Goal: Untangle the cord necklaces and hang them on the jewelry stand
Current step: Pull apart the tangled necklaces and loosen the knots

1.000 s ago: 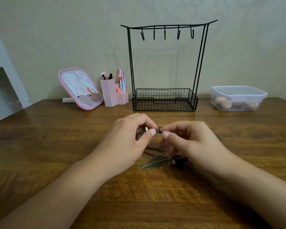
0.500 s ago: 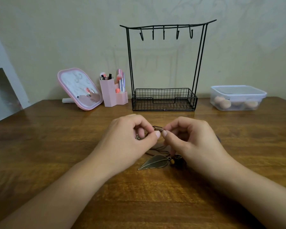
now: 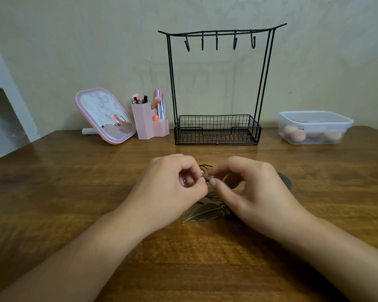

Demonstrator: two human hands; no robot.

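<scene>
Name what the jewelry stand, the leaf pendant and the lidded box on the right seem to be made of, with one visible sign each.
Jewelry stand: thin metal wire, matte black, judging by the welded mesh basket.
Leaf pendant: probably metal with an aged bronze finish; dull sheen, raised veins.
Lidded box: clear plastic; its contents show through the walls.

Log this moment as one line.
phase: untangling | left hand: pinching cord knot | right hand: pinching same | jewelry stand: hooks bare

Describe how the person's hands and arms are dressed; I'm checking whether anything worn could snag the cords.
Both the left hand and right hand are bare: no gloves, rings, bracelets or watch show. Both forearms are uncovered to the frame's edge, with no sleeves visible. The fingernails look short and unpainted.
</scene>
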